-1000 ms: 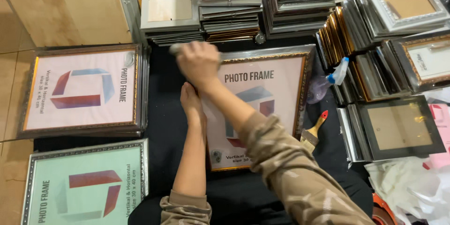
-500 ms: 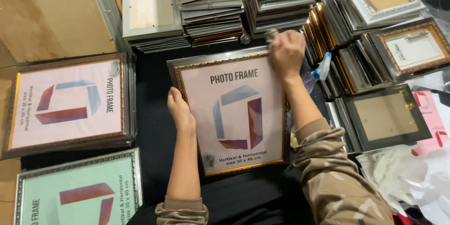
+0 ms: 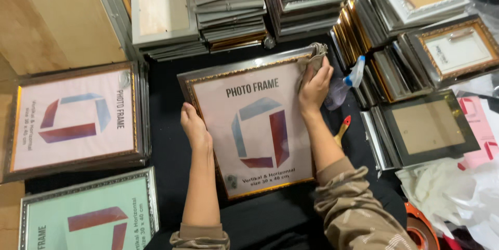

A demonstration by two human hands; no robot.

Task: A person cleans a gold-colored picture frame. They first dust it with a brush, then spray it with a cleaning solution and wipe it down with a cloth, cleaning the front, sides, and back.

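Observation:
A photo frame (image 3: 249, 125) with a silver and gold border and a pink paper insert lies flat on a black cloth in front of me. My left hand (image 3: 194, 126) rests on its left edge, fingers closed against the border. My right hand (image 3: 315, 84) presses a grey cleaning cloth (image 3: 313, 56) onto the frame's top right corner. The frame is slightly turned, its top edge tilting up to the right.
Two more framed inserts lie to the left, a pink one (image 3: 78, 117) and a green one (image 3: 88, 213). Stacks of frames (image 3: 234, 10) stand behind. A spray bottle (image 3: 344, 84) and a red-handled tool (image 3: 342, 129) lie by my right arm. More frames (image 3: 426, 125) and crumpled plastic (image 3: 457, 187) sit right.
My right hand has wiped with the cloth from the frame's top left corner across to its top right corner. My left hand slid to the left edge.

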